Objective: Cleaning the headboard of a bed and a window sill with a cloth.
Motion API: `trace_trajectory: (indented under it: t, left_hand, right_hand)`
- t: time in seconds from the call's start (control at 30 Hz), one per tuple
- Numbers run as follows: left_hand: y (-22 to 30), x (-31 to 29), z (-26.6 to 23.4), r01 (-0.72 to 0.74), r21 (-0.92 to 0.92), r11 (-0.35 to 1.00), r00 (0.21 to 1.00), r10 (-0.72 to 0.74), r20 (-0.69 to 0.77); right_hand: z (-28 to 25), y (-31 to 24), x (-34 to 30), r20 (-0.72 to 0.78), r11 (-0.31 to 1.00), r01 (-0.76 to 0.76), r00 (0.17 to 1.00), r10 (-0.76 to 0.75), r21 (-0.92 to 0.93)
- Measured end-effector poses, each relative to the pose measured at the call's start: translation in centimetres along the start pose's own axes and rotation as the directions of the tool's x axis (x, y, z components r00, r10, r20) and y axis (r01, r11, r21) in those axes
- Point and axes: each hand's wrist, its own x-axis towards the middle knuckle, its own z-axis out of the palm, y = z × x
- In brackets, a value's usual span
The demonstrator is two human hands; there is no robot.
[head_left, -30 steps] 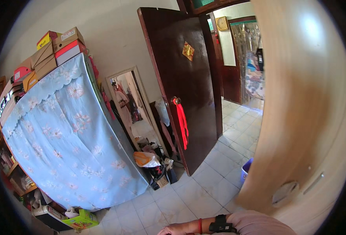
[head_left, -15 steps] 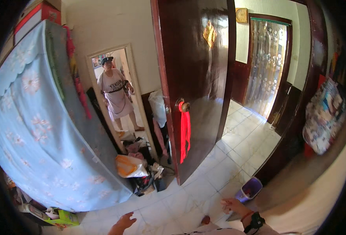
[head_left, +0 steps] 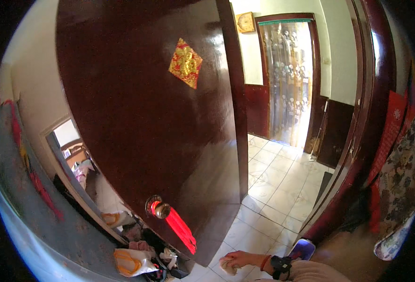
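Note:
My right hand (head_left: 235, 261) is low in the view, in front of the door's lower edge, its fingers curled. What they hold, if anything, I cannot make out. A red cord and a black watch-like band (head_left: 280, 267) circle that wrist. Nearest to the hand stands the dark brown door (head_left: 141, 117), swung open, with a round metal knob (head_left: 162, 210) and a red ribbon (head_left: 181, 231) hanging from it. The hand is apart from both. A red and gold diamond-shaped ornament (head_left: 186, 64) sits higher on the door. My left hand is out of view.
Beyond the doorway a tiled floor (head_left: 275, 181) leads to a patterned sheer curtain (head_left: 289, 80). A purple bin (head_left: 303, 249) stands beside my right wrist. At left are a leaning mirror (head_left: 99, 181), bags (head_left: 132, 263) on the floor and a blue cloth cover (head_left: 10, 225). Patterned fabric (head_left: 397, 174) hangs at right.
The door and its knob now appear larger and closer, farther left in view. My left hand has left the picture. My right hand has moved left in the picture, nearer the door.

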Motion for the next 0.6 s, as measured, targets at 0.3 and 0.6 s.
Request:
trace_trajectory:
  t: [0.3, 0.6]
  left_hand:
    - [-6.2, 5.3, -1.7, 0.134, -0.561, 0.817, 0.972, 0.003, 0.237]
    - [17.3, 19.3, -11.8, -0.038, -0.488, 0.872, 0.938, 0.2, 0.284]
  right_hand:
    - [-0.4, 1.4, 5.3, 0.279, 0.976, 0.006, 0.959, 0.056, -0.219]
    - [-1.7, -8.5, 4.9, 0.087, 0.969, -0.079, 0.994, 0.06, 0.233]
